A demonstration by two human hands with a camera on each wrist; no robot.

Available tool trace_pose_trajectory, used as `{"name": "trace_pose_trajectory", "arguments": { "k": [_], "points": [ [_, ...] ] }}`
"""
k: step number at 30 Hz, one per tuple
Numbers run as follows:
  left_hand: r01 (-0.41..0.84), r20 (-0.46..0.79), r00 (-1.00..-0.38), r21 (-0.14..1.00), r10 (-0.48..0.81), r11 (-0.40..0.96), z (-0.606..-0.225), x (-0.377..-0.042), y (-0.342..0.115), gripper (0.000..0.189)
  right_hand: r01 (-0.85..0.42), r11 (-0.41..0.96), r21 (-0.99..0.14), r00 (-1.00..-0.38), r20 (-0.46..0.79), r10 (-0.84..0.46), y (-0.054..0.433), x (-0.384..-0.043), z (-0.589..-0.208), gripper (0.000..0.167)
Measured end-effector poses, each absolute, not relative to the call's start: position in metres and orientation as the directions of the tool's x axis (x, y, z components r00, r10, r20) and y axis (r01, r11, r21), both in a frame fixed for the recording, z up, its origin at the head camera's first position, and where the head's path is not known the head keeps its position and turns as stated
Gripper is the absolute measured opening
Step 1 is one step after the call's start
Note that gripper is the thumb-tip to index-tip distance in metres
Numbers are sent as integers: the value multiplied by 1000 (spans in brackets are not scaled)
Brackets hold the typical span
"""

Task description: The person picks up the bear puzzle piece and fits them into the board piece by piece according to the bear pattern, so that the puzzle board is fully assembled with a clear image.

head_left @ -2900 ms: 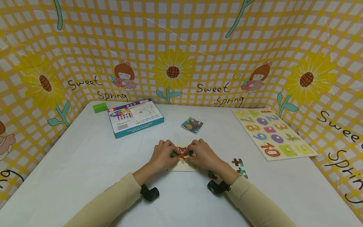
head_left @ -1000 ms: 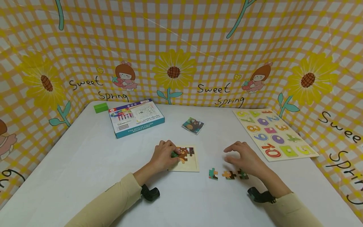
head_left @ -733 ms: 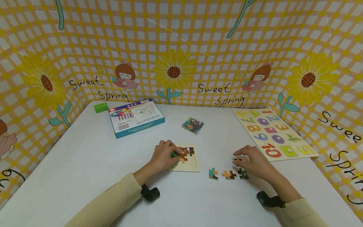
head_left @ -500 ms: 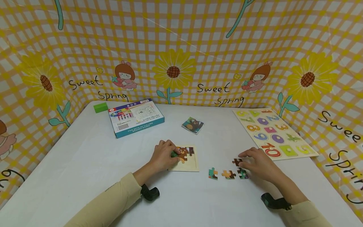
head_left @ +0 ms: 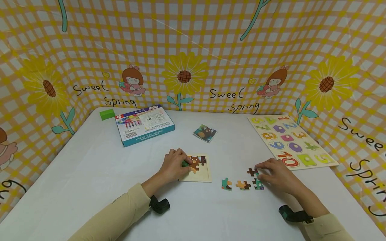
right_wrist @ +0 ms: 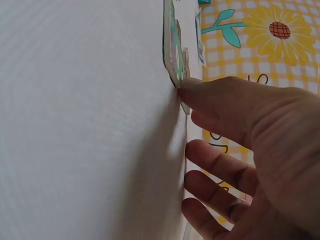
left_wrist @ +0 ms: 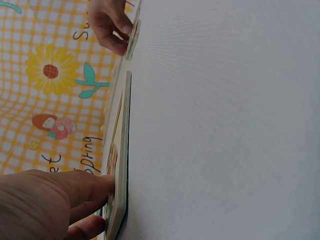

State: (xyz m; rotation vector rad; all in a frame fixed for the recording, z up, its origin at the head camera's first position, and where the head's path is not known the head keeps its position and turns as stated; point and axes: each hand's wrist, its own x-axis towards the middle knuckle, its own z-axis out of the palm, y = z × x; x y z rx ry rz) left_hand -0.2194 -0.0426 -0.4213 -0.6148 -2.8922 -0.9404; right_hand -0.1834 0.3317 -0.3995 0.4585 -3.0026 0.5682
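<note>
A shallow wooden puzzle board carries a partly filled picture of a brown bear. My left hand holds its left side, fingertips on the pieces there; the left wrist view has these fingers over the board's edge. To the right, my right hand has thumb and index finger at a brown and teal jigsaw piece, seemingly pinching its right end. In the right wrist view the thumb touches a piece's edge and the other fingers hang loosely. Just below lies a green piece.
Two more loose pieces, one teal and one orange and brown, lie between the hands. Farther back are a small bear picture tile, a boxed toy set and a green block. A number board lies at the right.
My right hand has left the puzzle board, moved right over the table and come down at the upper loose piece. The left hand stays on the board.
</note>
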Motion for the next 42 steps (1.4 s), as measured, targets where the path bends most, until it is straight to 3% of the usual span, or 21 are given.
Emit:
{"name": "trace_pose_trajectory", "arguments": {
  "k": [26,42],
  "points": [
    [391,159,-916,559,367,732,-419,-218,-43,13,-286,906,-312,-958,118,-262,328,-185,-401,28],
    [394,161,-915,552,369,735,-421,-219,-43,13,-340,861,-378,-940,126,-316,262,-195,-376,26]
  ]
}}
